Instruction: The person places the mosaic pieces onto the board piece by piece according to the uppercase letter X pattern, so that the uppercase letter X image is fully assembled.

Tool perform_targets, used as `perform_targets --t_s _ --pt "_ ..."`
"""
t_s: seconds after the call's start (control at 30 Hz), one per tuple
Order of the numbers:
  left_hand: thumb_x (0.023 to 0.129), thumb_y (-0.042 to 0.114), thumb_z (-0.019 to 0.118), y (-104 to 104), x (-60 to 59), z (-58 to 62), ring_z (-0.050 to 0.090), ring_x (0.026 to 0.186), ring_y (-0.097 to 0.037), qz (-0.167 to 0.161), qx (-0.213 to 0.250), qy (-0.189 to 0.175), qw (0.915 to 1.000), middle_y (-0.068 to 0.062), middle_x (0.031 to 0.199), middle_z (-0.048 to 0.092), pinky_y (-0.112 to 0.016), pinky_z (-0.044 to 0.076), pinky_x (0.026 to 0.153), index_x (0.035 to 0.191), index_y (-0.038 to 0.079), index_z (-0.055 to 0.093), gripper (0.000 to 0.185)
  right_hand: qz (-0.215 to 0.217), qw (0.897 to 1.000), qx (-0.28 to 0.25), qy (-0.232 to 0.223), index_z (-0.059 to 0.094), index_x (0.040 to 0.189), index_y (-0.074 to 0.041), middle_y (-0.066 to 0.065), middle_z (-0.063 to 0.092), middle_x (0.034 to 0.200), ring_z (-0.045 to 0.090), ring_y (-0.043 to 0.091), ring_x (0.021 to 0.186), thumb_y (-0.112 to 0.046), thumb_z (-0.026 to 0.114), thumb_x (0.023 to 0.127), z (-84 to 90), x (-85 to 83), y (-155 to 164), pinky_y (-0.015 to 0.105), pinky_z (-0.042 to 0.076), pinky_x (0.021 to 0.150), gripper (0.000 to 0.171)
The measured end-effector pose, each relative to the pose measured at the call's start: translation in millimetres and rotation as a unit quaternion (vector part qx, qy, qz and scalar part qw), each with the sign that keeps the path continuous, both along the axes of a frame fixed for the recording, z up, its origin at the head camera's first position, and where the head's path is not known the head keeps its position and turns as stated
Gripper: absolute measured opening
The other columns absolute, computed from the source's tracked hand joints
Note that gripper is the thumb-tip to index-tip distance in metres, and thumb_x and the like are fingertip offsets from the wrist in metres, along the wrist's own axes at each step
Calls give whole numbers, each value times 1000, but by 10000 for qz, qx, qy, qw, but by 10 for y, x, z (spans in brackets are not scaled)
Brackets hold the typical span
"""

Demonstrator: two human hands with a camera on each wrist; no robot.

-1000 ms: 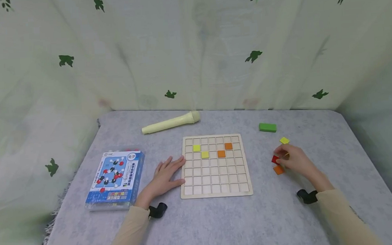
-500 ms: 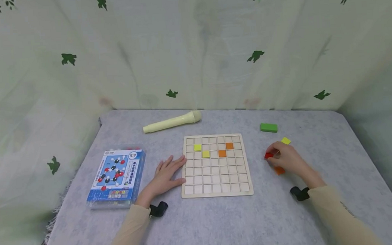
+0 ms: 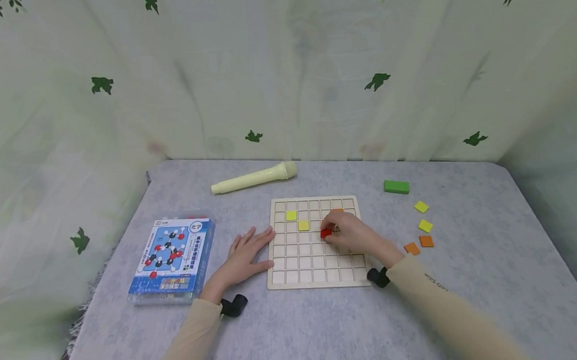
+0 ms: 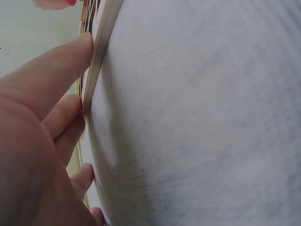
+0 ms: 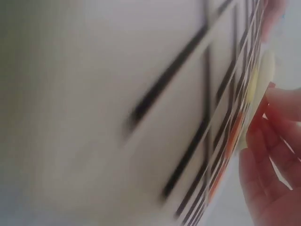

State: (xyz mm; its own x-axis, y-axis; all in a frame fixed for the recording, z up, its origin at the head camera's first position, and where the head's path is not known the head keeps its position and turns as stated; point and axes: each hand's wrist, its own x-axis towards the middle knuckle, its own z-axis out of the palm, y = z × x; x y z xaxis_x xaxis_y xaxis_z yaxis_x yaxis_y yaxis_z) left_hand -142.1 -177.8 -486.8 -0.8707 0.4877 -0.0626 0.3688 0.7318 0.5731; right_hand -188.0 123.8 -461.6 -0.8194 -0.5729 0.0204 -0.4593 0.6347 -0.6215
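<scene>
In right hand (image 3: 353, 234), red tile (image 3: 326, 233)

There are 2 hands (image 3: 246, 259), 1 board (image 3: 293, 251), 1 red tile (image 3: 326, 233), 4 yellow tiles (image 3: 425, 226), 4 orange tiles (image 3: 427, 241), 1 green block (image 3: 396, 187), 1 microphone (image 3: 254, 179).

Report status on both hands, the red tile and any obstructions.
Left hand touching left edge of wooden grid board. Right hand pinching red tile over the board, tile tilted. No obstruction seen.
</scene>
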Motion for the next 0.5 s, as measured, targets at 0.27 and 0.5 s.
perform_targets --t_s 0.27,0.5 --pt "86 36 59 3 8 17 5 135 -29 4 -10 -16 10000 2 147 21 -51 -4 104 143 17 28 67 303 9967 720 217 62 88 -13 -6 54 81 46 10 76 -6 64 79 31 -38 -299 24 41 68 11" --pt "86 36 59 9 8 16 5 135 -30 17 4 -18 10000 1 147 22 -52 -4 103 142 17 29 67 110 9984 552 12 62 93 -11 -3 56 88 49 11 79 -7 64 81 50 -23 -291 25 43 71 13"
